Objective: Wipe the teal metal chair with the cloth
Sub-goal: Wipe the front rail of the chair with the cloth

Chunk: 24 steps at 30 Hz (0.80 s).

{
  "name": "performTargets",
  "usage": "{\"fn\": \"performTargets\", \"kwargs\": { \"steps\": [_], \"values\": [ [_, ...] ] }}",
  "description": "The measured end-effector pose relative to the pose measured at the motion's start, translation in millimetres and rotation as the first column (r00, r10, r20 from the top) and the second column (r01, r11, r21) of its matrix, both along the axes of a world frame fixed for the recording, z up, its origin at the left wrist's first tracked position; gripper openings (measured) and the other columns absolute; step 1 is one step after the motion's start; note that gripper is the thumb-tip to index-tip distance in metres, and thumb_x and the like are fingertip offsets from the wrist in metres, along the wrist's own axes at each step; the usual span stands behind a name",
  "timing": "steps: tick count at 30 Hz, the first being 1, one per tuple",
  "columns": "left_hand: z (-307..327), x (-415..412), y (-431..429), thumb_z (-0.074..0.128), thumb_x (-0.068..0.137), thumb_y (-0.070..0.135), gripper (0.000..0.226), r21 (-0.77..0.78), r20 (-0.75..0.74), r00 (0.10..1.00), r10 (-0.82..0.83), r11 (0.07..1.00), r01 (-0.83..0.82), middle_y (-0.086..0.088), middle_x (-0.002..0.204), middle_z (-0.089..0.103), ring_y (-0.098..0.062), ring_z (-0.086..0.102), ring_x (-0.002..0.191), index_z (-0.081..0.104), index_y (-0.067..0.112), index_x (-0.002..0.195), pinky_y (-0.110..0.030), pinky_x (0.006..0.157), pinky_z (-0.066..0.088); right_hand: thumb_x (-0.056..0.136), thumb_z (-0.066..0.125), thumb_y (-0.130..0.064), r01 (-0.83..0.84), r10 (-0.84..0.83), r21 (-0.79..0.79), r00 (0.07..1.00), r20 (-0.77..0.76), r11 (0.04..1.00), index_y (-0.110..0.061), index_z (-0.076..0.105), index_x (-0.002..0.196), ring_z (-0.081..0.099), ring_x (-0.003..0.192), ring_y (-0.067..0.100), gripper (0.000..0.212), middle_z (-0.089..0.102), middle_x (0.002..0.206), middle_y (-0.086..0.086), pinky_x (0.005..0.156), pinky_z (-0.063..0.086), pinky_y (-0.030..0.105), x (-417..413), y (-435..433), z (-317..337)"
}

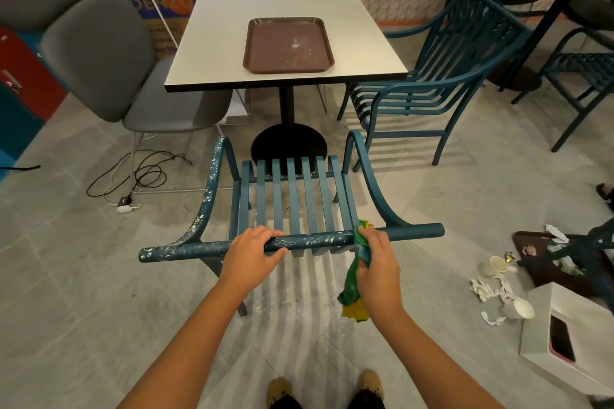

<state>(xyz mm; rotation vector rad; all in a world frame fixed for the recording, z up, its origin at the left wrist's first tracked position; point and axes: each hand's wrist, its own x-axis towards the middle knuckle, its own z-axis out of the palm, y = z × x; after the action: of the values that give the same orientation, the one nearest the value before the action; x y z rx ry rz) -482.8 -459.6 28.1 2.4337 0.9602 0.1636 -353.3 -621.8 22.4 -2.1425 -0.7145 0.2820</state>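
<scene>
The teal metal chair stands in front of me, seen from behind over its round top rail. White specks cover the rail's left and middle parts and the left armrest. The rail's right end looks plain teal. My left hand grips the top rail left of centre, fingers curled over it. My right hand holds a green, blue and yellow cloth bunched against the rail right of centre. The cloth's loose end hangs down below the rail.
A white square table with a brown tray stands beyond the chair. Grey chairs are at left, a second teal chair at right. Cables lie on the floor left. Paper cups and scraps and a white box lie right.
</scene>
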Motion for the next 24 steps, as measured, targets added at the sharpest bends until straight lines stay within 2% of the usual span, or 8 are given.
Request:
{"fn": "performTargets", "kwargs": {
  "steps": [4, 8, 9, 11, 14, 18, 21, 24],
  "values": [
    [0.4, 0.1, -0.4, 0.057, 0.087, 0.035, 0.034, 0.002, 0.001, 1.0, -0.007, 1.0, 0.007, 0.007, 0.11, 0.059, -0.012, 0.05, 0.102, 0.056, 0.024, 0.119, -0.028, 0.093, 0.038, 0.082, 0.054, 0.012, -0.081, 0.081, 0.007, 0.996, -0.023, 0.997, -0.011, 0.052, 0.124, 0.05, 0.108, 0.015, 0.048, 0.052, 0.123, 0.002, 0.105, 0.041, 0.031, -3.6, 1.2, 4.7],
    [0.5, -0.4, 0.7, 0.056, 0.087, 0.036, 0.035, -0.004, -0.006, 1.0, -0.009, 1.0, 0.009, 0.006, 0.111, 0.058, -0.012, 0.049, 0.104, 0.055, 0.024, 0.121, -0.027, 0.094, 0.038, 0.087, 0.055, 0.0, -0.023, 0.023, 0.01, 0.999, 0.04, 1.0, -0.013, 0.053, 0.122, 0.049, 0.094, 0.007, 0.037, 0.056, 0.119, 0.001, 0.083, 0.044, 0.012, 11.7, -6.6, 19.6],
    [0.3, -0.5, 1.0, 0.056, 0.087, 0.036, 0.035, -0.005, -0.007, 1.0, -0.01, 1.0, 0.01, 0.007, 0.111, 0.058, -0.012, 0.049, 0.104, 0.055, 0.024, 0.121, -0.027, 0.094, 0.038, 0.088, 0.055, -0.004, 0.022, -0.022, 0.0, 0.998, 0.058, 1.0, -0.014, 0.053, 0.122, 0.051, 0.092, 0.009, 0.036, 0.057, 0.118, 0.002, 0.08, 0.043, 0.014, 18.6, -7.6, 24.1],
    [-0.3, -0.6, 1.1, 0.056, 0.087, 0.036, 0.035, -0.003, -0.004, 1.0, -0.01, 1.0, 0.01, 0.007, 0.11, 0.058, -0.012, 0.049, 0.104, 0.055, 0.024, 0.12, -0.028, 0.094, 0.038, 0.088, 0.056, -0.01, 0.111, -0.108, -0.064, 0.993, 0.045, 0.992, -0.016, 0.053, 0.121, 0.056, 0.094, 0.018, 0.034, 0.06, 0.115, 0.004, 0.081, 0.049, 0.028, 34.2, -6.3, 31.8],
    [0.1, -0.4, 0.6, 0.056, 0.087, 0.037, 0.035, 0.005, -0.006, 1.0, -0.012, 1.0, 0.012, 0.007, 0.111, 0.058, -0.012, 0.049, 0.104, 0.055, 0.026, 0.12, -0.028, 0.096, 0.038, 0.087, 0.054, -0.012, 0.124, -0.133, -0.284, 0.991, -0.013, 0.951, -0.016, 0.054, 0.115, 0.058, 0.086, 0.027, 0.028, 0.062, 0.1, 0.009, 0.074, 0.054, 0.041, 50.2, 4.4, 41.0],
    [1.5, -0.4, 2.7, 0.054, 0.088, 0.038, 0.037, -0.003, -0.029, 0.999, -0.028, 1.0, 0.028, 0.007, 0.114, 0.057, -0.013, 0.048, 0.108, 0.053, 0.026, 0.123, -0.029, 0.098, 0.037, 0.084, 0.051, -0.014, 0.037, -0.078, -0.465, 0.994, -0.07, 0.885, -0.014, 0.054, 0.119, 0.057, 0.088, 0.03, 0.035, 0.061, 0.097, 0.013, 0.075, 0.053, 0.04, 50.3, 23.0, 49.9],
    [3.3, -0.7, 7.4, 0.054, 0.088, 0.041, 0.04, -0.017, -0.053, 0.996, -0.073, 0.997, 0.072, 0.008, 0.117, 0.056, -0.012, 0.048, 0.109, 0.05, 0.026, 0.125, -0.029, 0.099, 0.038, 0.085, 0.051, -0.015, -0.023, -0.012, -0.501, 0.998, -0.065, 0.865, -0.011, 0.056, 0.116, 0.056, 0.083, 0.026, 0.032, 0.056, 0.09, 0.009, 0.076, 0.054, 0.038, 40.6, 38.2, 52.7],
    [7.2, -3.5, 11.5, 0.053, 0.086, 0.047, 0.052, -0.049, -0.053, 0.992, -0.115, 0.992, 0.112, 0.008, 0.12, 0.052, -0.011, 0.047, 0.114, 0.042, 0.026, 0.133, -0.031, 0.102, 0.038, 0.084, 0.05, -0.013, -0.073, 0.048, -0.505, 0.997, -0.062, 0.86, -0.009, 0.056, 0.115, 0.055, 0.084, 0.025, 0.031, 0.06, 0.098, 0.011, 0.074, 0.051, 0.035, 21.5, 52.6, 53.2]
  ]
}}
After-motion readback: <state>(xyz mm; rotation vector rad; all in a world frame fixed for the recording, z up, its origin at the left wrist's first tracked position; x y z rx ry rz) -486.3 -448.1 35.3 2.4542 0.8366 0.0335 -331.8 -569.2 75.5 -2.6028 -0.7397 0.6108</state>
